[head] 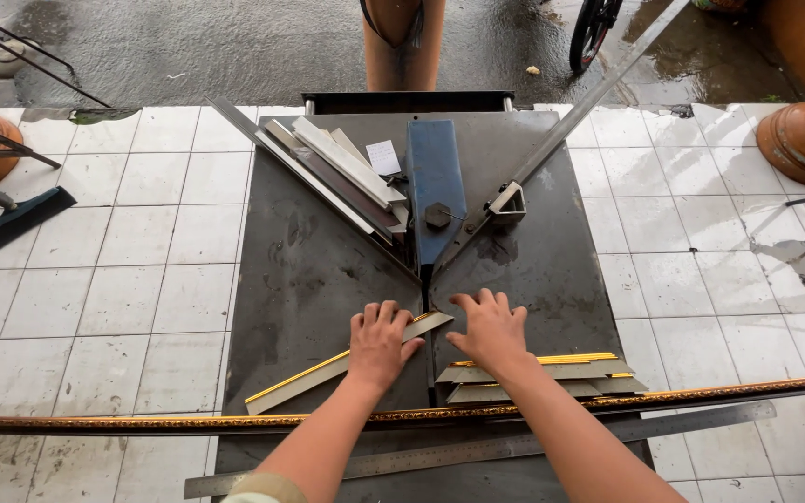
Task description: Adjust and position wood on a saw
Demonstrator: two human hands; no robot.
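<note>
Left hand (379, 343) presses flat on the gold-edged moulding strip (328, 371); right hand (488, 328) rests spread open.

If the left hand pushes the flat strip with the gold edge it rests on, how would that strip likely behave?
The flat grey moulding strip with a gold edge lies flat under the left hand, so it would probably slide across the smooth dark metal table rather than roll. It looks straight and rigid, likely stiff. Being long and thin, it may pivot if pushed off-centre.
</note>
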